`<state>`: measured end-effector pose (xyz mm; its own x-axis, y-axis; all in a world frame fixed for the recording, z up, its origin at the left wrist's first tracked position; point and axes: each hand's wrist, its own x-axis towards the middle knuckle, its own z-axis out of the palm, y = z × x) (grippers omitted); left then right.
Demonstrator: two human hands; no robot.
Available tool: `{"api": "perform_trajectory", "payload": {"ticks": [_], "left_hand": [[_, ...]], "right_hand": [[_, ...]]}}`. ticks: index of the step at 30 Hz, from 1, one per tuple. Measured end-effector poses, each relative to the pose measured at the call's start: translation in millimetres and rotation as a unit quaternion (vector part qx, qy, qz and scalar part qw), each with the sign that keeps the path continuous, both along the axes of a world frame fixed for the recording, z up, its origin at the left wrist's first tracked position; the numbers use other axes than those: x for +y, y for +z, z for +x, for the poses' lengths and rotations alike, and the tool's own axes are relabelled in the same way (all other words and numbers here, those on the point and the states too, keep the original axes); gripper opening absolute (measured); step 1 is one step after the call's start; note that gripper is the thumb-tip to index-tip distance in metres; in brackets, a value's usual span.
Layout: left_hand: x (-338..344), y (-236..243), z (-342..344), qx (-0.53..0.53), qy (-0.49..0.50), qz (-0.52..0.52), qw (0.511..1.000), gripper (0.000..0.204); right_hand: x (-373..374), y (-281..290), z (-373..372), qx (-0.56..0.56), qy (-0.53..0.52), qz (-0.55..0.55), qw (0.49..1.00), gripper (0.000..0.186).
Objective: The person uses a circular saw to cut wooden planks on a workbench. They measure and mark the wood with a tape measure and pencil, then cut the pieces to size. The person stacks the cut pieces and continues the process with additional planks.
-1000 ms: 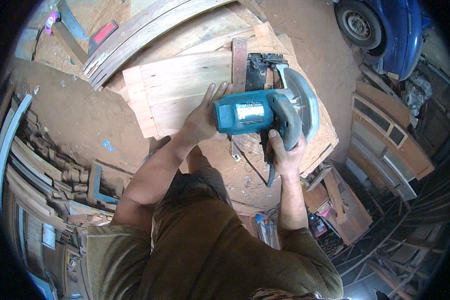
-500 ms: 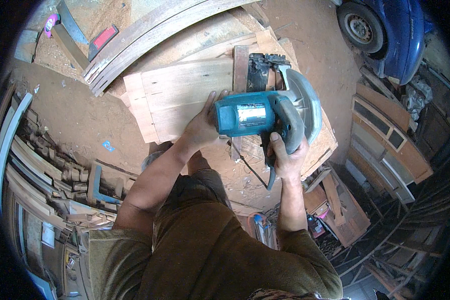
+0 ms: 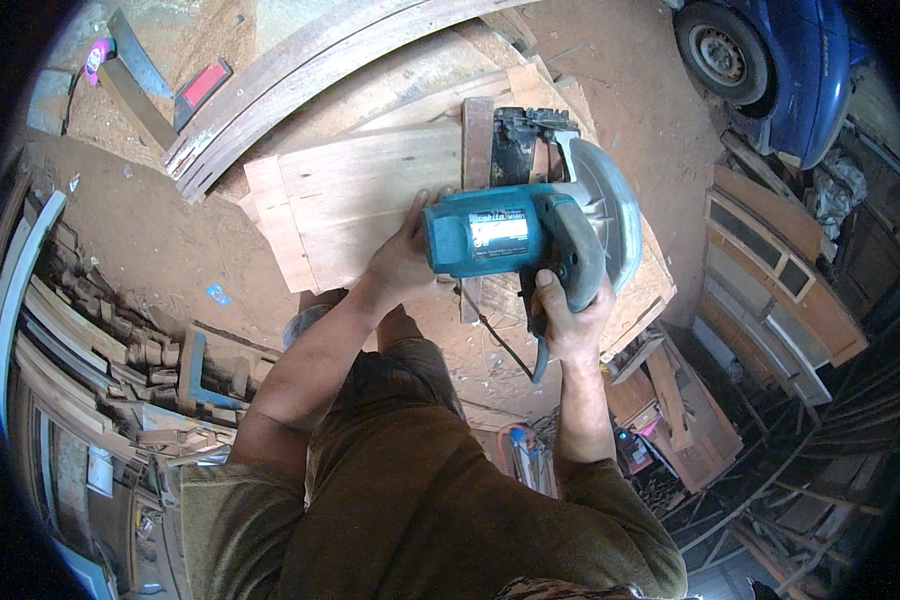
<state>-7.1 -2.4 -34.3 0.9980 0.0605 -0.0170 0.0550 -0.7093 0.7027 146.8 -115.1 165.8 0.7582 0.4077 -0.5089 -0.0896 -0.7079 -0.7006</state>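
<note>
My right hand [image 3: 573, 312] is wrapped around the rear handle of a teal circular saw [image 3: 458, 238] with a grey blade guard. Its base sits beside a brown wooden strip [image 3: 477, 140] lying across a pale wooden board [image 3: 370, 160]. My left hand [image 3: 402, 262] rests on the board just left of the saw's motor housing, fingers stretched toward the strip. The saw body hides part of that hand's fingertips and thumb. The blade is out of sight beneath the guard. A dark cord [image 3: 505, 348] trails below the saw.
Beneath the board lie wooden sheets [image 3: 625, 300]. Long curved planks [image 3: 310, 75] cross behind, near a red-faced tool [image 3: 203, 88] and a pink tape measure [image 3: 97, 60]. Offcuts [image 3: 75, 345] are stacked left. A blue car [image 3: 810, 80] stands far right, with cabinet panels [image 3: 785, 280] nearer.
The saw, strip and board sit very slightly farther left in view, and the board's left end is a little lower. Both hands keep their places on the saw and board.
</note>
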Motion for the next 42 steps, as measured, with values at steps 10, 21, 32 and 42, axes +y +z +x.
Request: {"api": "perform_trajectory", "payload": {"ticks": [10, 21, 32, 42], "left_hand": [[8.4, 12.3, 0.7, 0.110, -0.067, -0.085, 0.988, 0.080], [1.6, -1.6, -2.5, 0.062, -0.085, 0.038, 0.994, 0.082], [1.0, 6.8, 4.2, 0.003, -0.064, 0.101, 0.993, 0.073], [3.6, 11.4, 0.1, 0.046, -0.066, 0.064, 0.995, 0.095]], "right_hand": [[15.1, -1.2, 11.8, 0.020, -0.034, -0.005, 0.999, 0.041], [28.4, -0.4, 15.8, 0.016, -0.044, 0.002, 0.999, 0.045], [36.4, 2.5, 28.6, -0.026, 0.005, 0.015, 1.000, 0.044], [43.0, -2.5, 31.5, -0.022, 0.004, 0.044, 0.999, 0.042]]}}
